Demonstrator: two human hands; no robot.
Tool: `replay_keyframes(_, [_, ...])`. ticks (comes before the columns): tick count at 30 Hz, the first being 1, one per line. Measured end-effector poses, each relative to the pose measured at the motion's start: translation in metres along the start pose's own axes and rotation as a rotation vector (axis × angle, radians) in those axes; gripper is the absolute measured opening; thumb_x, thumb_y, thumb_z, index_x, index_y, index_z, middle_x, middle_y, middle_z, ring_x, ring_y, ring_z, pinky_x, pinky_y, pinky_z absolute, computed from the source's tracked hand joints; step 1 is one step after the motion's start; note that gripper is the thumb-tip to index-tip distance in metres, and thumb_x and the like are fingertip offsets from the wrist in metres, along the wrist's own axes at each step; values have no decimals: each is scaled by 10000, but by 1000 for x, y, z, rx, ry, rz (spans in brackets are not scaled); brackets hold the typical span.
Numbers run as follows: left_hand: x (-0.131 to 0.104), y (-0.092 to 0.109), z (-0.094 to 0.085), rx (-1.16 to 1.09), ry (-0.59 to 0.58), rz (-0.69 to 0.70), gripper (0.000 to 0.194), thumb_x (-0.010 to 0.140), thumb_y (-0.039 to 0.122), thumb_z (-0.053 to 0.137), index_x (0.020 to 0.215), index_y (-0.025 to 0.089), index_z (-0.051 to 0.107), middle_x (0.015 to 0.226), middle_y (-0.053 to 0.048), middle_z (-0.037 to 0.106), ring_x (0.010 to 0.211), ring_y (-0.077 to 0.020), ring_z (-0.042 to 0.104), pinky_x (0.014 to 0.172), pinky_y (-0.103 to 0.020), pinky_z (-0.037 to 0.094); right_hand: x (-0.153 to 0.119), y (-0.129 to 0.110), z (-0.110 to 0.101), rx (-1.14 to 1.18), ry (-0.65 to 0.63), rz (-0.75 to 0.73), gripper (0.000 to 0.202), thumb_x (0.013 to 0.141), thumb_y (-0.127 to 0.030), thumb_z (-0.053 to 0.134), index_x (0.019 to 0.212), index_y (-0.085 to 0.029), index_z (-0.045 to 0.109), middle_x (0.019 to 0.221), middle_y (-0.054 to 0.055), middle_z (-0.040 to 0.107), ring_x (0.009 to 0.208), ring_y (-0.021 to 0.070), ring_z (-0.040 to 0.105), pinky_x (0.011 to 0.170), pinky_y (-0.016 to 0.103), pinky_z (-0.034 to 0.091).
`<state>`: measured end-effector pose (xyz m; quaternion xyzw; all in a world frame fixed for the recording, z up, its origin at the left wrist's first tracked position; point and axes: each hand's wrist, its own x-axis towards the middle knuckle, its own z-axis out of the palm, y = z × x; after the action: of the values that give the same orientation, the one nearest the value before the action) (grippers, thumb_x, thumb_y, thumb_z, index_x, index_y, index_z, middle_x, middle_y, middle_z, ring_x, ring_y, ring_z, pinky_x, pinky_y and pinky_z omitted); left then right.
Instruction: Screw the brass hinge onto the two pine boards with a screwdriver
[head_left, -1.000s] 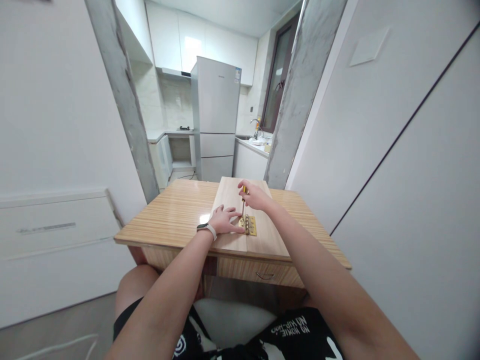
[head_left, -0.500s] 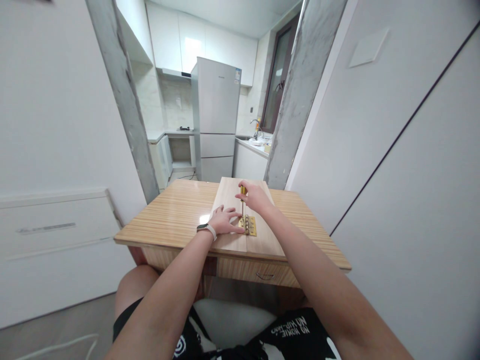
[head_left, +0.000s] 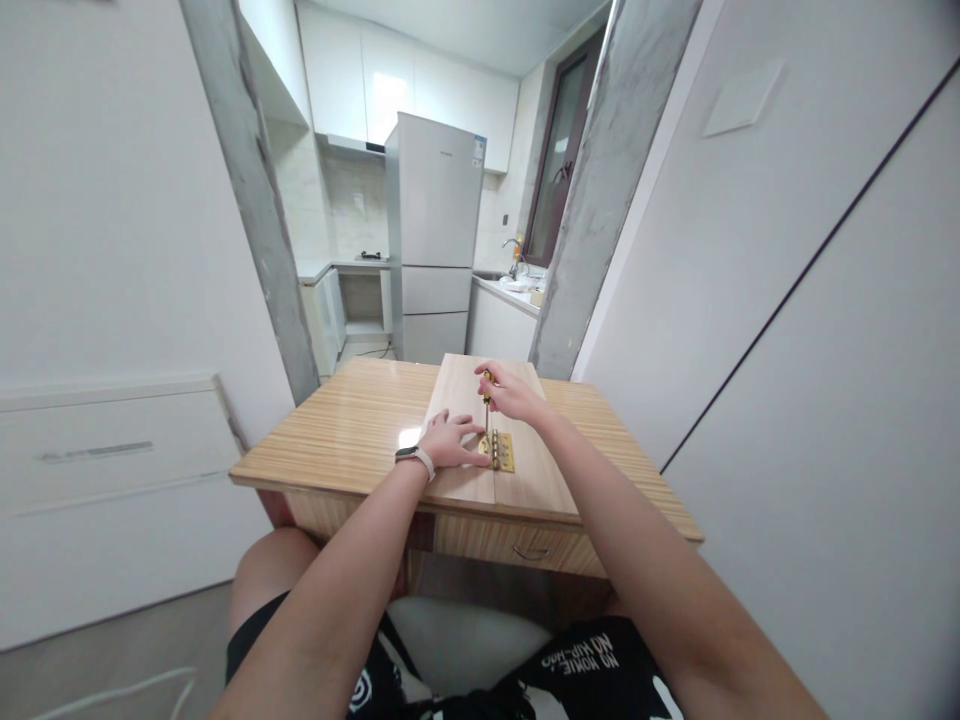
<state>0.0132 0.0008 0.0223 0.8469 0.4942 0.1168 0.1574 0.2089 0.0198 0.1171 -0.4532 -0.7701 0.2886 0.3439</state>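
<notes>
A brass hinge [head_left: 505, 452] lies unfolded across the seam between two pale wooden boards [head_left: 457, 385], which sit side by side on the table. My right hand [head_left: 514, 390] grips the yellow-and-black handle of a screwdriver [head_left: 487, 404], held upright. Its shaft points down at the hinge's left leaf; the tip and any screw under it are too small to make out. My left hand [head_left: 450, 441] rests on the left board with fingers spread, thumb and forefinger at either end of that leaf. Part of the leaf is hidden by these fingers.
The wood-grain table [head_left: 322, 430] has a drawer [head_left: 517, 545] on its near side, above my legs. Beyond it stand a silver fridge [head_left: 439, 210] and a sink counter [head_left: 502, 310]. White walls and cabinets flank the table on both sides.
The fingers of my right hand have shifted slightly around the screwdriver handle. My left hand, the hinge and the boards keep their places, while the view has moved a little.
</notes>
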Motion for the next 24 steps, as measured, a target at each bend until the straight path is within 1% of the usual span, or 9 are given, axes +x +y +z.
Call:
replay_keyframes(3, [0,0,0,2,-4,0,1030,643,1013,623,1523,481,568,1721,23,390,1593,-535,177,1290,-665,143,-1,-4,-2,18,-36,27,271,1014,-259,498,1282,-247,540,940,12,664,605,111,585,557,232,507])
replay_keyframes(7, [0,0,0,-2,-6,0,1036,639,1021,617,1521,480,568,1723,25,387,1596,-533,167,1293,-663,141,-3,-6,-3,-138,47,-25,212,977,-218,576,1185,-249,599,890,-1,696,637,119,606,604,226,475])
replay_keyframes(10, [0,1,0,-3,-6,-2,1038,641,1017,621,1522,470,572,1723,21,387,1596,-532,167,1296,-659,139,-5,-8,-1,-298,164,-82,133,949,-290,674,1062,-235,633,825,-6,687,684,142,613,661,250,445])
replay_keyframes(13, [1,1,0,-5,-7,-4,1041,642,1010,631,1524,461,573,1725,16,385,1594,-533,172,1297,-657,137,-8,-13,2,-412,275,-98,189,912,-375,737,945,-224,628,779,-7,661,709,161,585,687,269,410])
replay_keyframes(15, [1,1,0,-5,-6,-5,1043,641,1010,634,1525,459,572,1729,17,378,1596,-529,171,1297,-654,136,-10,-15,4,-439,312,-91,221,908,-409,736,904,-224,616,762,-6,646,706,169,562,683,274,393])
replay_keyframes(17, [0,1,-1,-5,-5,-3,1040,644,1008,636,1523,457,573,1732,18,372,1597,-525,172,1298,-652,134,-11,-16,7,-418,309,-88,207,912,-402,723,916,-225,617,781,-2,653,708,171,563,682,274,393])
replay_keyframes(20, [0,2,-1,-5,-8,0,1026,650,999,640,1520,459,575,1732,20,371,1599,-527,165,1295,-658,135,-12,-15,9,-354,276,-101,124,943,-315,652,1039,-238,639,837,-4,681,752,174,606,727,276,424])
replay_keyframes(22, [0,2,-2,-7,-10,3,1019,651,995,643,1518,465,575,1733,24,370,1600,-531,156,1293,-662,137,-11,-12,9,-330,272,-101,170,953,-277,615,1119,-255,639,845,-15,684,771,174,620,757,284,441])
replay_keyframes(24, [0,1,-1,-9,-10,5,1023,647,998,644,1519,468,573,1733,26,369,1598,-533,157,1292,-664,138,-11,-9,7,-316,258,-87,194,966,-290,597,1154,-259,633,831,-20,674,763,174,618,759,292,449])
